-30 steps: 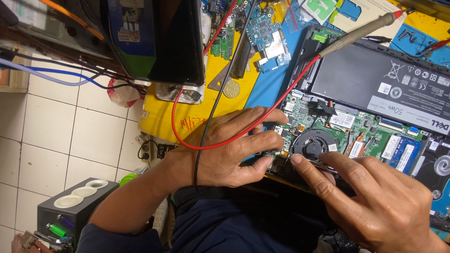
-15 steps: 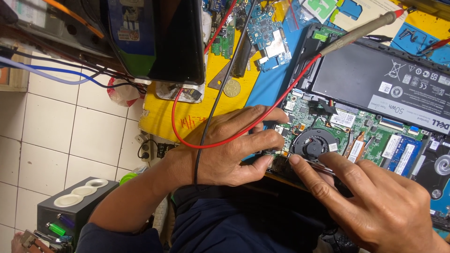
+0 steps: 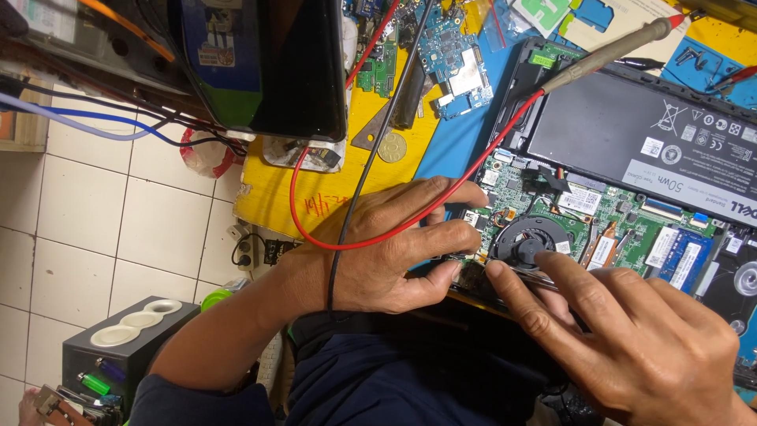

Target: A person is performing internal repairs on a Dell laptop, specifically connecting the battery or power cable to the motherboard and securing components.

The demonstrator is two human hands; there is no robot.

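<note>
1. Fingertips of the right hand (image 3: 631, 347) press together on the near edge of the open laptop (image 3: 599, 229), beside its round fan (image 3: 530, 241).
2. Left hand (image 3: 386, 244) lies curled there too, fingers close, gripping nothing visible; red wire (image 3: 315, 237) and black wire (image 3: 355, 197) cross it.
3. Seemingly a probing step; steady pressure matters.

Yellow tabletop (image 3: 276, 193) with blue mat (image 3: 449, 146). On it: opened laptop (image 3: 631, 181), bare circuit boards (image 3: 453, 51), coin (image 3: 392, 147), metal triangle piece (image 3: 367, 134), red lead (image 3: 303, 213) and black lead (image 3: 378, 134) draped across.
</note>
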